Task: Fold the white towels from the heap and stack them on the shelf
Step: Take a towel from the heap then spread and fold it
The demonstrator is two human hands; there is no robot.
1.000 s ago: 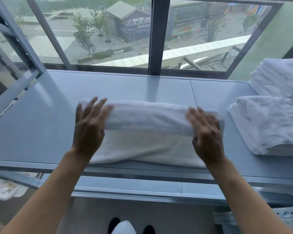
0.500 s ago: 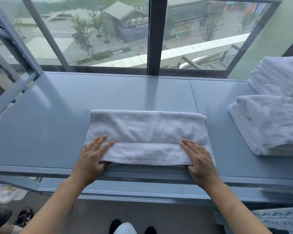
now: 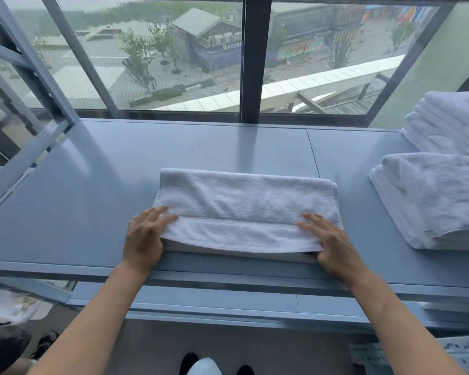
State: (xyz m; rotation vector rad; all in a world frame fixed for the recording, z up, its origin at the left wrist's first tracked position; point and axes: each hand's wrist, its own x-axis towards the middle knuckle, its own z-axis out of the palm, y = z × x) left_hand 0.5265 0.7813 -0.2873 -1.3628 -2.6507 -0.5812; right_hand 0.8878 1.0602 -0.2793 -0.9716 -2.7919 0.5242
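I see the white towel (image 3: 244, 201) lying folded into a long band near the front edge of the blue-grey shelf (image 3: 92, 185). The left hand (image 3: 144, 236) and right hand (image 3: 333, 239) are well apart, one on each near corner, with straight fingers flat on the cloth. The thumbs are hidden, so I cannot tell whether they pinch. At the right, two stacks of folded towels (image 3: 433, 196) sit on the same shelf. A sign on the building (image 3: 232, 46) outside the window and the print on a sheet (image 3: 385, 353) at lower right are too blurred to read.
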